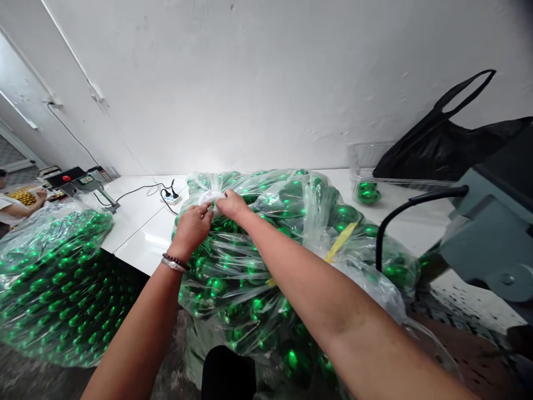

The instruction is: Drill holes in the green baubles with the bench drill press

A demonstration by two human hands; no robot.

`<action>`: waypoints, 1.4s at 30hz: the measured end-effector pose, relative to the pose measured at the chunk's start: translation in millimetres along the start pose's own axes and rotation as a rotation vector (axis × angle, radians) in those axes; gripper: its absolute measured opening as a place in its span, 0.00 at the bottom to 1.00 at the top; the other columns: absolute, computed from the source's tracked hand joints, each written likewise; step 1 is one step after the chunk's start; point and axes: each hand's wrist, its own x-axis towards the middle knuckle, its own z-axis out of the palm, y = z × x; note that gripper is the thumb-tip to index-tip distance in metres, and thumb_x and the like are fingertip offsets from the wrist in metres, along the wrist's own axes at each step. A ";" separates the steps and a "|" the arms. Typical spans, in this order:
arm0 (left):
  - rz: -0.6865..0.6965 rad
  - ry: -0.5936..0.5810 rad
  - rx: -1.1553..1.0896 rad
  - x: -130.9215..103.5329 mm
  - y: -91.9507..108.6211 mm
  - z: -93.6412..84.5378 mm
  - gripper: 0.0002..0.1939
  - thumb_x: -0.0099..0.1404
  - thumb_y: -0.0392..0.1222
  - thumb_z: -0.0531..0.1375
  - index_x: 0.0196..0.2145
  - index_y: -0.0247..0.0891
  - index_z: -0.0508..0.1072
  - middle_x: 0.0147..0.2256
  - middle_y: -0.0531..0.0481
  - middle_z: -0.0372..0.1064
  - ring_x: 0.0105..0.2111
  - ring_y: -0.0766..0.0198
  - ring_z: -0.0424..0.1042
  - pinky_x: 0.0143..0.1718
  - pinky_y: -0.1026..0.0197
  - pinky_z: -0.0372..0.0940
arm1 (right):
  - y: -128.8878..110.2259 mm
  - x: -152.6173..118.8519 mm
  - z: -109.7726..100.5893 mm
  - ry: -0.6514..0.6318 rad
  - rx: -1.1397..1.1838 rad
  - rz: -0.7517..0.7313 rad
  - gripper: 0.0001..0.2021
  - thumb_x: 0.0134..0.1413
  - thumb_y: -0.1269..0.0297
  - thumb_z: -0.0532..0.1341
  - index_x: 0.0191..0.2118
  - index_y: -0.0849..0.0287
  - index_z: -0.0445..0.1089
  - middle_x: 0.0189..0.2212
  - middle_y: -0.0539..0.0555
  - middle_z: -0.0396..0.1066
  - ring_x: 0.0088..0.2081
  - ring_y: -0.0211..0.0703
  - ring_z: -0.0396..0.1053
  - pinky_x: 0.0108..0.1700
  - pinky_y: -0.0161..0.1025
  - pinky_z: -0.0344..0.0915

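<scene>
A large clear plastic bag (245, 266) full of shiny green balls leans over the table edge in front of me. At its upper left, my left hand (195, 225) pinches the gathered plastic, its fingers curled. Right beside it, my right hand (232, 204) is closed on the same bunched white plastic (210, 196). The two hands nearly touch. A yellow strip (342, 242) lies on the bag right of my right forearm, by another gathered part of the plastic.
Another bag of green balls (62, 283) is at the left, near a sealing machine (83, 183) and a person's arm (25, 208). A power strip (170, 197) lies on the white table (139, 228). At the right are a clear tray (358, 153), black bag (437, 147) and grey machine (491, 239).
</scene>
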 end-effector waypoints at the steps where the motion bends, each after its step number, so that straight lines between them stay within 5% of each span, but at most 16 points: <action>1: -0.033 -0.004 0.026 4.6 -1.0 2.0 0.24 0.66 0.43 0.51 0.54 0.29 0.73 0.51 0.34 0.73 0.52 0.48 0.71 0.56 0.51 0.62 | 0.0 -1.5 0.5 -0.010 0.046 0.007 0.20 0.59 0.54 0.57 0.52 0.63 0.65 0.49 0.57 0.67 0.50 0.41 0.67 0.53 0.46 0.68; 6: -0.190 -0.096 -0.156 18.3 -7.7 6.8 0.22 0.64 0.42 0.51 0.50 0.32 0.76 0.45 0.40 0.77 0.48 0.52 0.73 0.51 0.57 0.65 | -2.1 -10.3 6.6 -0.031 0.317 0.086 0.22 0.60 0.54 0.57 0.54 0.63 0.63 0.50 0.58 0.66 0.50 0.40 0.67 0.52 0.46 0.69; 11: -0.078 -0.035 -0.310 17.4 -11.4 14.0 0.21 0.61 0.41 0.52 0.47 0.35 0.78 0.46 0.44 0.77 0.48 0.56 0.72 0.51 0.59 0.63 | -4.2 -10.4 11.7 -0.124 0.552 0.150 0.21 0.60 0.54 0.56 0.54 0.63 0.64 0.50 0.58 0.66 0.49 0.40 0.67 0.51 0.45 0.69; 18: -0.147 -0.011 -0.394 12.6 -8.1 14.5 0.20 0.60 0.45 0.52 0.40 0.35 0.80 0.33 0.48 0.77 0.36 0.58 0.72 0.39 0.61 0.64 | -8.1 -12.5 8.4 -0.139 0.618 0.195 0.22 0.60 0.54 0.56 0.54 0.63 0.64 0.50 0.58 0.66 0.50 0.41 0.67 0.52 0.46 0.69; 24: -0.099 -0.022 -0.501 14.6 -15.0 16.8 0.18 0.57 0.47 0.55 0.38 0.36 0.80 0.38 0.48 0.78 0.42 0.57 0.72 0.47 0.59 0.63 | -5.2 -15.5 6.6 -0.127 0.470 0.173 0.22 0.60 0.54 0.56 0.54 0.63 0.64 0.50 0.58 0.66 0.49 0.40 0.67 0.52 0.46 0.69; 30: -0.250 -0.011 -0.774 21.9 -24.7 26.5 0.19 0.49 0.51 0.59 0.33 0.33 0.79 0.28 0.50 0.75 0.31 0.62 0.70 0.35 0.62 0.64 | -4.7 -22.2 3.7 -0.114 0.172 0.047 0.22 0.60 0.54 0.56 0.55 0.63 0.63 0.50 0.58 0.66 0.49 0.40 0.67 0.52 0.46 0.69; 37: -0.167 0.076 -0.652 18.9 -18.0 24.7 0.12 0.51 0.47 0.56 0.24 0.36 0.72 0.25 0.52 0.69 0.28 0.65 0.65 0.31 0.63 0.60 | -8.4 -34.6 0.3 -0.026 -0.258 -0.286 0.34 0.48 0.64 0.63 0.62 0.41 0.57 0.68 0.52 0.44 0.65 0.58 0.52 0.65 0.56 0.52; 42: -0.194 0.031 -0.886 16.6 -10.9 19.8 0.15 0.50 0.50 0.59 0.28 0.35 0.74 0.26 0.52 0.70 0.28 0.66 0.66 0.32 0.63 0.62 | -0.7 -27.3 -1.1 -0.004 -0.402 -0.291 0.26 0.59 0.59 0.54 0.63 0.38 0.55 0.65 0.52 0.51 0.61 0.50 0.59 0.60 0.49 0.60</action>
